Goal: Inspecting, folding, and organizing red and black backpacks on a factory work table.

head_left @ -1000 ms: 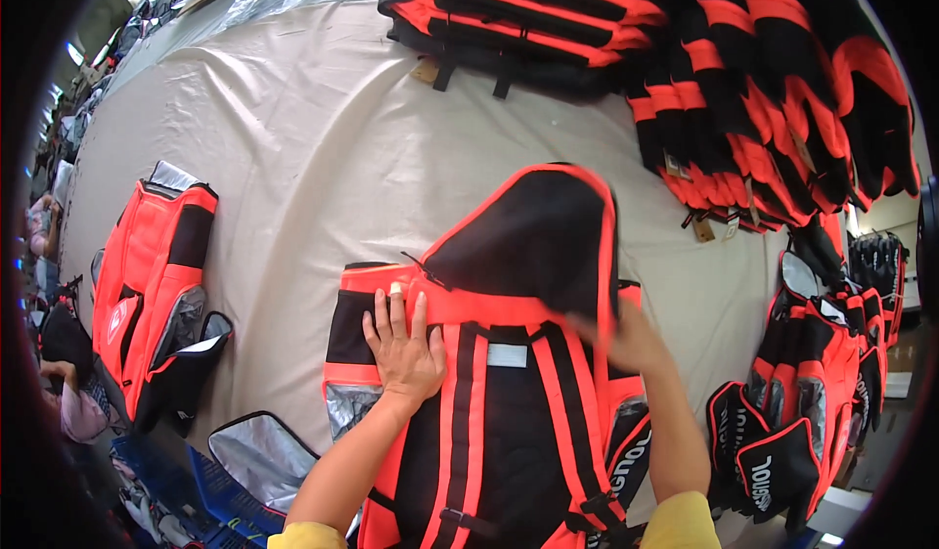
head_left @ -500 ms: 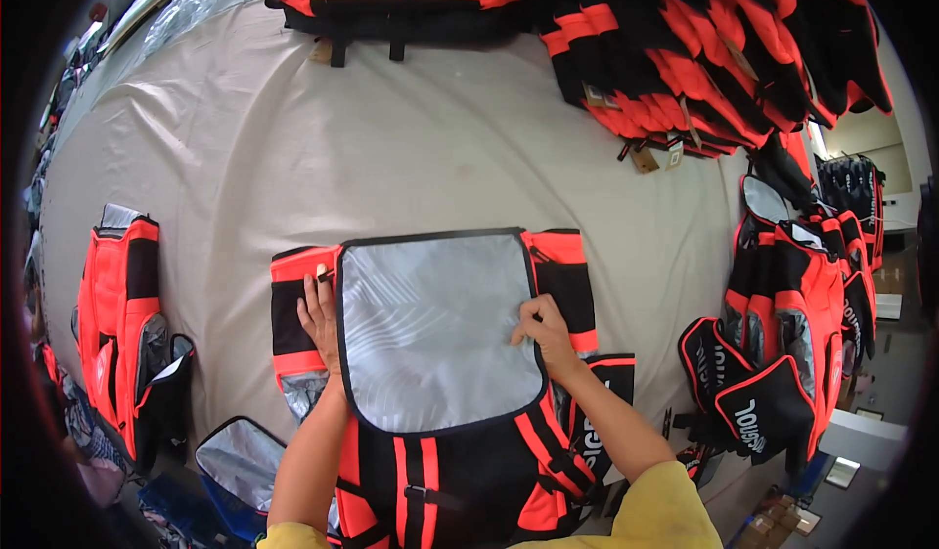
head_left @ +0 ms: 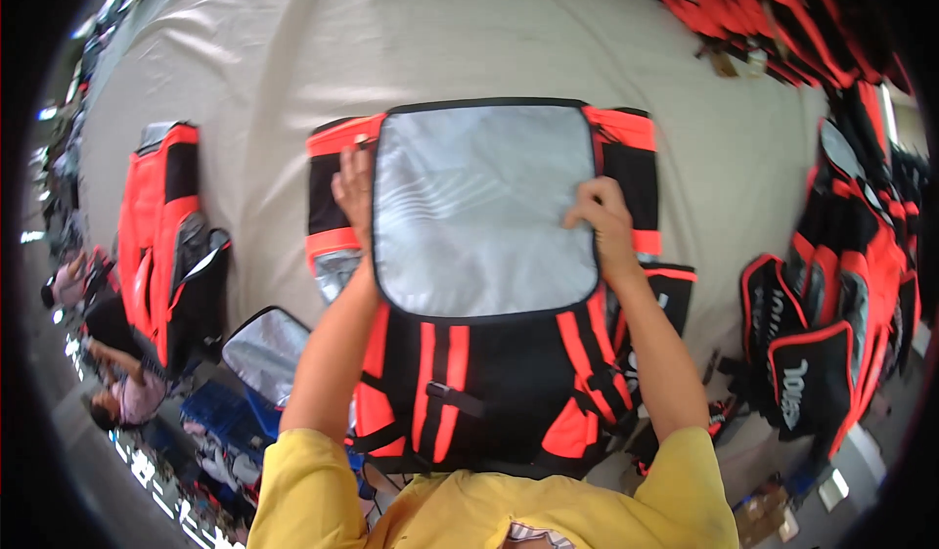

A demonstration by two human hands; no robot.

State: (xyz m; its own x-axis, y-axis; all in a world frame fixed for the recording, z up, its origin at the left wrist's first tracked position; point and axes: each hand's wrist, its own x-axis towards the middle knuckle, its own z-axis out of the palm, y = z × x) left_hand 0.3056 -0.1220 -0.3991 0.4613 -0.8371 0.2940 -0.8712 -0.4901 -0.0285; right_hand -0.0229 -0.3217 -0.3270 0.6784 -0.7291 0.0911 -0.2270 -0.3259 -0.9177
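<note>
A black and bright orange-red backpack (head_left: 509, 383) lies in front of me, its straps and buckle facing up. Its large flap (head_left: 484, 212) is spread flat, showing a shiny grey lining with black edging. My left hand (head_left: 354, 192) rests along the flap's left edge, fingers stretched over the black and orange side panel (head_left: 325, 193). At the opposite edge, my right hand (head_left: 604, 221) is closed, its curled fingers over the grey lining. Whatever those fingers may hold is hidden.
A similar bag (head_left: 156, 241) stands at the left, with a grey-lined flap (head_left: 266, 351) nearer me. More bags (head_left: 831, 305) cluster at the right, and a tagged pile (head_left: 773, 21) fills the far right of the cloth-covered table (head_left: 489, 31). People (head_left: 132, 393) are beyond the left edge.
The whole view has shifted, so the backpack and my hands now appear higher and slightly further right. Both hands keep nearly the same places on the flap.
</note>
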